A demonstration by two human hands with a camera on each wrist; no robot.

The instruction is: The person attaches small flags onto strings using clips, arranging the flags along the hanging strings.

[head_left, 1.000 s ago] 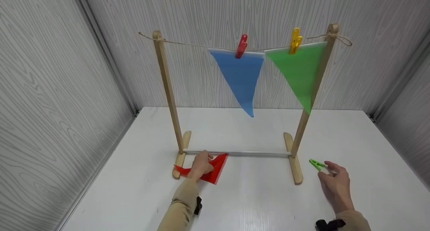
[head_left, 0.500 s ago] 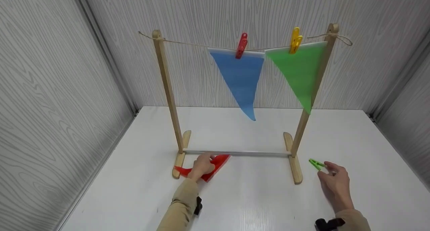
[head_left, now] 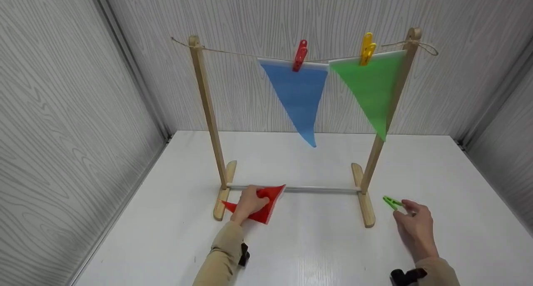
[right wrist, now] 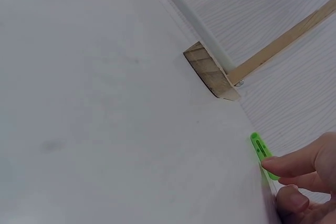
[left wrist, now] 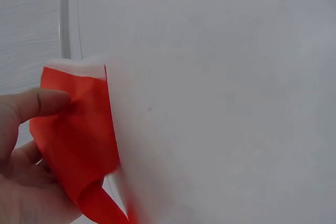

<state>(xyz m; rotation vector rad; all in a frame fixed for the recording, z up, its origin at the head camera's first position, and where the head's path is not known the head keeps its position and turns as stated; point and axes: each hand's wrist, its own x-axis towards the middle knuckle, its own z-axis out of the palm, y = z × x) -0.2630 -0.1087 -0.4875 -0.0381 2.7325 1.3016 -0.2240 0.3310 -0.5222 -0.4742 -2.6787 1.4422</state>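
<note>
Bright, even overhead light, soft faint shadows on the white table (head_left: 316,244), head view sharp, walls bowed at edges, left wrist view smeared beside the red flag (left wrist: 79,135).

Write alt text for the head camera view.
A left hand grips a red flag by a wooden rack, while the right hand pinches a green clothespin on the white table. Blue and green flags hang pegged above.
</note>
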